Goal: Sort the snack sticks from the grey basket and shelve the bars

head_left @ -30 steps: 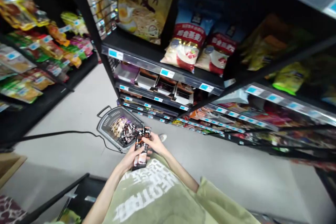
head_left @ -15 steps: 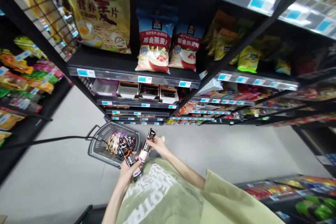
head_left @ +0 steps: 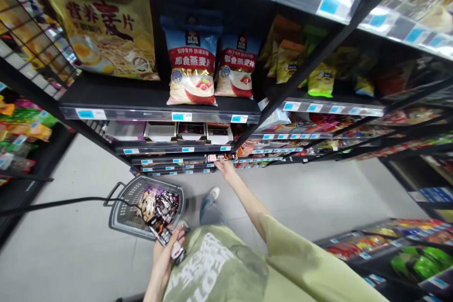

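My left hand (head_left: pixel 165 251), low near my shirt, is closed around a black snack bar packet (head_left: pixel 163 234) with orange and white print. Its far end overlaps the near rim of a grey shopping basket (head_left: pixel 120 226) on the floor. Inside the basket lies a heap of small dark wrapped snacks (head_left: pixel 167 205) beside beige and purple packets (head_left: pixel 147 200). Stretched forward, my right hand (head_left: pixel 224 169) grips a second snack bar packet (head_left: pixel 216 157), held roughly level in front of the lower shelves. Its fingers are partly hidden under the packet.
Cartons (head_left: pixel 161 131), one with dark packets, stand on a shelf ahead. Oatmeal bags (head_left: pixel 193 63) and a big cereal bag (head_left: pixel 109 33) sit above. A black cord (head_left: pixel 71 204) crosses over the basket. My shoe (head_left: pixel 214 192) is on the floor. More snack shelves (head_left: pixel 382 245) line the right.
My right hand has moved away from my left, forward to the shelves, and its packet has turned from steep to nearly level. My left hand has shifted slightly down and left.
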Motion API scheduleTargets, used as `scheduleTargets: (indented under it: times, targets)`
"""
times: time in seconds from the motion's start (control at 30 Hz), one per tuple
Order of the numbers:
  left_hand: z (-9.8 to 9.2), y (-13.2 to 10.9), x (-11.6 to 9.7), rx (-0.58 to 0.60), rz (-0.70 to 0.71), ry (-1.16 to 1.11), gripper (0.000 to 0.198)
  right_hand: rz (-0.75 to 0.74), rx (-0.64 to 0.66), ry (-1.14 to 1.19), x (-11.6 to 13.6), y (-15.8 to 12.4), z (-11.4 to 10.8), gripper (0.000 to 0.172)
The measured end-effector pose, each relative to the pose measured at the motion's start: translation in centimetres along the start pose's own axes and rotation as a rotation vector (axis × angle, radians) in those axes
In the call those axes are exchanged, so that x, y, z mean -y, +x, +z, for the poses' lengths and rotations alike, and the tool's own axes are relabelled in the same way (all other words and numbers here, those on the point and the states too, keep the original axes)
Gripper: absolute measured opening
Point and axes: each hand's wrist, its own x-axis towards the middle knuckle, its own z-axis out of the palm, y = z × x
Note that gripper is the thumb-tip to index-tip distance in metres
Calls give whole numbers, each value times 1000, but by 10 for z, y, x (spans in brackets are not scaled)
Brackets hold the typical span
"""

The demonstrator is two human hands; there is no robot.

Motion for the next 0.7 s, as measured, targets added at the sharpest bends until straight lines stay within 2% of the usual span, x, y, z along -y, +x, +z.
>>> scheduleTargets:
  times: [0.17, 0.27, 0.33, 0.4, 0.5, 0.6, 0.7]
  targets:
    - [-15, -4, 1, -131, -42, 20, 47, -86, -181, 52, 39, 85, 37, 17]
    - [-17, -3, 1, -243, -81, -9, 43, -105, -258, 46, 50, 124, 57, 7]
    - [-15, -2, 3, -285, -84, -23, 43, -105, -287, 29, 54, 146, 68, 10]
    - [-11, -2, 5, -316, -82, -17, 44, -83, -282, 3, 53, 163, 77, 21]
    - [1, -4, 5, -351, -116, -4, 52, -15, -205, -40, 47, 181, 85, 34]
    - [17, -8, 0, -369, -171, -45, 62, 36, -113, -79, 36, 190, 86, 36]
    - [27, -11, -5, -380, -190, -87, 67, -9, -79, -98, 26, 194, 81, 37]
